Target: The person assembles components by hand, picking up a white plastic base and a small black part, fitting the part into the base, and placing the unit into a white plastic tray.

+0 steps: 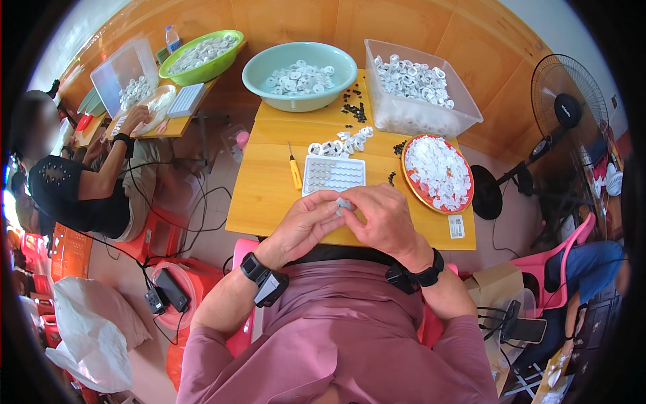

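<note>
A: Nearest, the left hand (306, 225) and right hand (382, 219) are pinching one small white part (344, 203) together, just in front of the grey tray (332, 173).

B: Assembling it, seemingly; seating it in the tray probably needs careful alignment.

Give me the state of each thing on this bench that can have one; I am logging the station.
left hand: closed on a small white part, pinching.
right hand: closed on the same small white part.
grid tray: flat on the table, cells mostly filled.
teal basin: partly filled with white rings.
clear bin: open, holding white rings.
red plate: heaped with white pieces.
yellow screwdriver: lying unused.
fan: upright; running or not, cannot tell.
</note>
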Tool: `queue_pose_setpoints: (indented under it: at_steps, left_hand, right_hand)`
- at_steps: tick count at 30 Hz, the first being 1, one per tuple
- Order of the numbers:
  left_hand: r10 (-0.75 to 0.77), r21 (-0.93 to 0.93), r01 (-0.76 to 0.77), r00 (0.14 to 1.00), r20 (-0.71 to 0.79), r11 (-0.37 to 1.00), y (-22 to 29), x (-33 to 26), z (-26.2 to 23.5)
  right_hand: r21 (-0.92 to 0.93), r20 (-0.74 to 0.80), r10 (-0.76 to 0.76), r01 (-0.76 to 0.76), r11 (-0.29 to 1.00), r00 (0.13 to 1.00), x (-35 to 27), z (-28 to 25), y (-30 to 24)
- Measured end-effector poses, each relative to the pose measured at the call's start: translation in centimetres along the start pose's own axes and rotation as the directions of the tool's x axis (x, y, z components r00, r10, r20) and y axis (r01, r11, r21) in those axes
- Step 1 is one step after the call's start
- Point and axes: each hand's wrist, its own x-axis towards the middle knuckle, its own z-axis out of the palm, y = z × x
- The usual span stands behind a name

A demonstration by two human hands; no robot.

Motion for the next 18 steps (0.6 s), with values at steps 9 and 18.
queue_pose_setpoints:
  at_steps: [9,18]
  left_hand:
    - [0.003,0.029,-0.002,1.000,-0.006,1.000,-0.2,0.0,0.1]
    - [0.143,0.051,-0.140,0.988,-0.065,0.989,0.3,0.1,0.6]
  right_hand:
    - [-0.006,-0.010,-0.055,0.055,0.998,0.998,-0.5,0.3,0.2]
    - [0.181,-0.049,0.009,0.000,0.984,0.999,0.1,0.7,0.4]
